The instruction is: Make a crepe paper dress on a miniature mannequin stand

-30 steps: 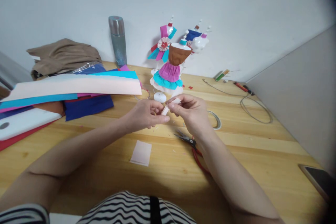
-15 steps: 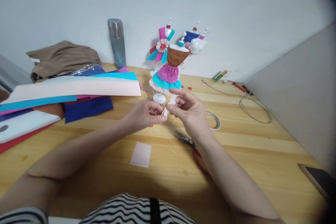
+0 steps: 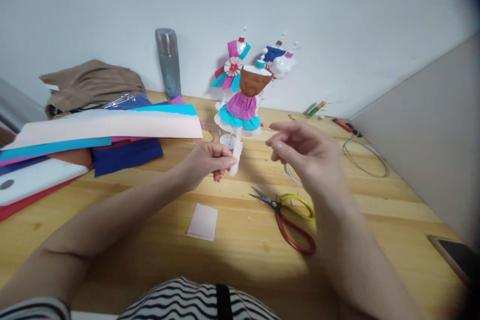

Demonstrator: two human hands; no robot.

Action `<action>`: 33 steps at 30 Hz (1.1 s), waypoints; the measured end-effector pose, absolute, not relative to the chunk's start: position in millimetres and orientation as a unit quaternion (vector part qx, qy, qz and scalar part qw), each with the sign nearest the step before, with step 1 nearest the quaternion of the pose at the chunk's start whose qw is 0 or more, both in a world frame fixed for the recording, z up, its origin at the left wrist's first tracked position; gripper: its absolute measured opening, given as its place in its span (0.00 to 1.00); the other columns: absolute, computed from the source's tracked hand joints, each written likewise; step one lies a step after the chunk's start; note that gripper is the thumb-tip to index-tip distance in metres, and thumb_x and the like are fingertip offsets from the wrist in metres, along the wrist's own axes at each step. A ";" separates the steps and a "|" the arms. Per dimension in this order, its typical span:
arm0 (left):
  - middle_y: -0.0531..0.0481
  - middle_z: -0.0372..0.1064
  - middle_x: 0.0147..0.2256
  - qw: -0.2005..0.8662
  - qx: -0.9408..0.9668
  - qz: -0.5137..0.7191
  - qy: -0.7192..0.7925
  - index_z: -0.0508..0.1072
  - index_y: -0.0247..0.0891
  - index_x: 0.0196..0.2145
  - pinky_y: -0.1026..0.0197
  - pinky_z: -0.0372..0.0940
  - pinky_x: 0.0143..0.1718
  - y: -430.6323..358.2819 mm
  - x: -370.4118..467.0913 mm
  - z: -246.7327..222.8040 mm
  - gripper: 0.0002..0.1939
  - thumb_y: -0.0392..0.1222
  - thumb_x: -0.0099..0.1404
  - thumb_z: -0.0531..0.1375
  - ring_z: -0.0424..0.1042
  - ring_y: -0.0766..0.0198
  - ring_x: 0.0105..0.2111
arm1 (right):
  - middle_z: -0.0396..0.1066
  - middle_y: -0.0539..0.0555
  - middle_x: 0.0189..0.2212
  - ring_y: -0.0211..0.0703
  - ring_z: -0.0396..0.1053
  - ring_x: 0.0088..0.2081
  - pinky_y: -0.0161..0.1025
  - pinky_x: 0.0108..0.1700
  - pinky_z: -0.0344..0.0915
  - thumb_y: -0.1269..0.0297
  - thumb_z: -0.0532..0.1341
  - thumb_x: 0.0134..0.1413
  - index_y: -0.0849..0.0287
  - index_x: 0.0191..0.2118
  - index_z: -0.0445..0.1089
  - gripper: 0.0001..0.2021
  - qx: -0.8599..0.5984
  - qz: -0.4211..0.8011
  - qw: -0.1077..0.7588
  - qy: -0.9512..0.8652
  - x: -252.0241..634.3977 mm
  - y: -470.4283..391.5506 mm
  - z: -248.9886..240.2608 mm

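Note:
My left hand point(image 3: 208, 162) pinches a narrow strip of pale pink paper point(image 3: 237, 156) between thumb and fingers. The strip stands nearly upright in front of the small doll-like dress form point(image 3: 245, 100), which wears a brown top and a pink and turquoise ruffled skirt. My right hand point(image 3: 303, 147) is in the air to the right, smeared a little by motion; its fingers are loosely bent and apart, with nothing visible in them. Below it lie scissors point(image 3: 277, 206) with one yellow and one red handle. A roll of tape point(image 3: 292, 174) is partly hidden behind that hand.
A pale pink paper square point(image 3: 202, 222) lies on the wooden table point(image 3: 150, 225). At left are stacked coloured paper sheets point(image 3: 112, 125), a brown cloth point(image 3: 93, 82) and a flask point(image 3: 168, 65). More decorated figures point(image 3: 234, 65) stand behind. A cable point(image 3: 360, 167) and phone point(image 3: 452, 260) are at right.
My right hand has let go of the pale pink paper and moved right, uncovering the scissor handles. My left hand keeps hold of the paper, which now shows as an upright strip.

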State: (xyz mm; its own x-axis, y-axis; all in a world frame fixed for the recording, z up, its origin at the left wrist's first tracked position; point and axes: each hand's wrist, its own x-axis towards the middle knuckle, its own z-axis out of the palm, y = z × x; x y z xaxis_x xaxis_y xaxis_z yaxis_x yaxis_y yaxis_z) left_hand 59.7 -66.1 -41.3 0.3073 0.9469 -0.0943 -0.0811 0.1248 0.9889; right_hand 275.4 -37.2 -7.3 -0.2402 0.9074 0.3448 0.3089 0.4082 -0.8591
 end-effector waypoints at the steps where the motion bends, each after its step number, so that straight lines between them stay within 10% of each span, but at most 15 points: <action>1: 0.55 0.65 0.16 0.632 0.501 0.422 0.415 0.73 0.34 0.20 0.70 0.56 0.18 -65.0 60.0 -43.7 0.13 0.46 0.51 0.67 0.59 0.75 0.15 | 0.73 0.52 0.27 0.41 0.67 0.23 0.39 0.25 0.63 0.58 0.64 0.54 0.55 0.43 0.74 0.11 -0.450 0.309 0.387 -0.743 287.6 -37.6 -8.0; 5: 0.54 0.67 0.19 0.655 0.441 0.462 0.405 0.73 0.34 0.20 0.70 0.55 0.18 -61.0 61.5 -49.7 0.13 0.46 0.49 0.69 0.58 0.75 0.17 | 0.74 0.53 0.24 0.46 0.71 0.24 0.40 0.26 0.62 0.67 0.61 0.52 0.53 0.36 0.75 0.07 -0.547 0.151 0.069 -0.821 339.7 -59.9 -34.8; 8: 0.53 0.67 0.21 0.660 0.401 0.498 0.395 0.73 0.34 0.21 0.70 0.53 0.19 -59.1 63.0 -51.4 0.13 0.46 0.48 0.70 0.58 0.76 0.18 | 0.77 0.56 0.39 0.49 0.77 0.34 0.40 0.31 0.70 0.66 0.59 0.58 0.41 0.54 0.71 0.19 -0.512 0.174 -0.011 -0.841 371.7 -92.5 -67.6; 11: 0.54 0.67 0.20 0.653 0.372 0.528 0.396 0.73 0.35 0.21 0.70 0.51 0.19 -59.4 65.8 -53.5 0.13 0.46 0.48 0.71 0.57 0.76 0.18 | 0.73 0.61 0.50 0.52 0.74 0.48 0.46 0.45 0.74 0.67 0.53 0.63 0.51 0.66 0.59 0.26 -0.474 0.123 0.039 -0.871 387.4 -118.1 -95.6; 19: 0.55 0.63 0.18 0.607 0.346 0.591 0.404 0.74 0.34 0.23 0.69 0.47 0.18 -66.6 70.8 -56.0 0.11 0.44 0.51 0.70 0.55 0.76 0.18 | 0.73 0.63 0.42 0.54 0.73 0.41 0.50 0.44 0.73 0.77 0.52 0.46 0.59 0.60 0.65 0.32 -0.497 0.030 0.092 -0.862 384.9 -111.3 -119.2; 27: 0.55 0.65 0.19 0.593 0.313 0.618 0.410 0.74 0.34 0.23 0.70 0.47 0.17 -70.1 71.0 -50.0 0.11 0.44 0.50 0.69 0.56 0.76 0.17 | 0.68 0.51 0.31 0.43 0.69 0.29 0.41 0.31 0.70 0.61 0.62 0.54 0.52 0.53 0.59 0.21 -0.516 0.406 0.248 -0.712 363.9 -110.7 -93.7; 33: 0.54 0.67 0.20 0.578 0.338 0.607 0.428 0.74 0.34 0.22 0.69 0.51 0.18 -73.5 73.2 -49.1 0.15 0.49 0.49 0.69 0.59 0.75 0.18 | 0.68 0.54 0.36 0.52 0.73 0.39 0.47 0.39 0.71 0.41 0.66 0.49 0.50 0.46 0.61 0.25 -0.364 0.592 0.350 -0.628 304.6 -97.6 -75.9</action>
State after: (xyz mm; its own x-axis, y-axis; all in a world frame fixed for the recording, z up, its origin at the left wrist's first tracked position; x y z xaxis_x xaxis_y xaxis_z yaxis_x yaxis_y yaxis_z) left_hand 73.2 -73.5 -49.1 -0.1028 0.9912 -0.0834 -0.4125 0.0338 0.9103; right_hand 304.6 -97.6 -75.9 -0.4900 0.8717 0.0092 0.0412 0.0336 -0.9986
